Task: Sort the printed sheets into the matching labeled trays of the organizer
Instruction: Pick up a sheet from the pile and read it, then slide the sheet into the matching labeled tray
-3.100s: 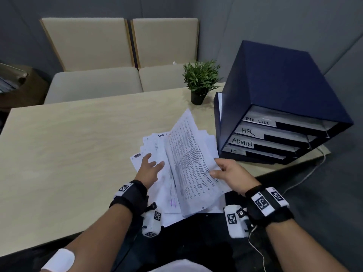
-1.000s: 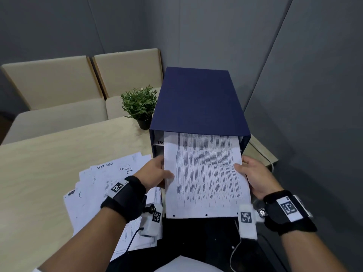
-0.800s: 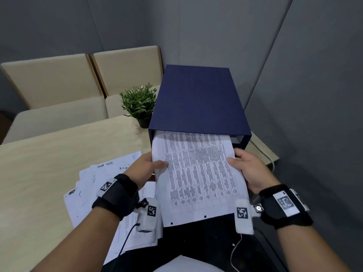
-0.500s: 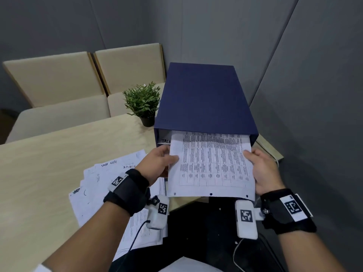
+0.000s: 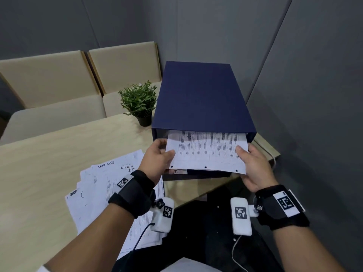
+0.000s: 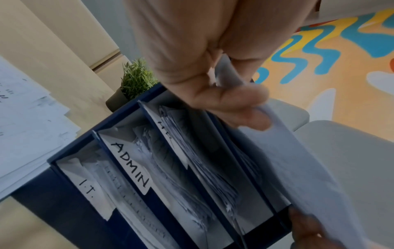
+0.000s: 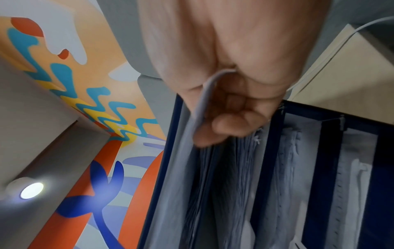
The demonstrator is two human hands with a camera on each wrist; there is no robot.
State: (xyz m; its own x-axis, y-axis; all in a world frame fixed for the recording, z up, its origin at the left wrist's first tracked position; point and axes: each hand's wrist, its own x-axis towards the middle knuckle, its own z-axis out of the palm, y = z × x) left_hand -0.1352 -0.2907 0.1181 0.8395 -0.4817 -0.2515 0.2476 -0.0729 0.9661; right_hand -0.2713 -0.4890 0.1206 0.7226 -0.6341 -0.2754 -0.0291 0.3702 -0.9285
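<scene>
Now the sheet (image 5: 206,152) sits deeper in the organizer (image 5: 200,99) than half a second ago, and less of it sticks out. Its far end is inside the top tray, under the blue lid. Its near edge, with three small holes, hangs out over the front. Rows of small print cover it.

Both hands hold the sheet. The left hand (image 5: 157,160) pinches the left edge, thumb on top and fingers below. The right hand (image 5: 253,165) pinches the right edge the same way. The left wrist view shows the paper bent between thumb and fingers (image 6: 232,104).

Below the top tray are more trays, and each has paper in it. One label (image 6: 130,166) reads ADMIN. The one beside it (image 6: 87,188) reads I.T. A third label is partly hidden.

The organizer stands on the right end of the desk (image 5: 49,154). A pile of sheets (image 5: 110,193) lies spread on the desk to its left, under the left wrist. Words like TASK LIST and ADMIN are written by hand on some of them. A small green plant (image 5: 139,103) in a dark pot stands just beside the organizer's back left corner. Two tan seats (image 5: 82,75) are behind the desk, by the grey walls.
</scene>
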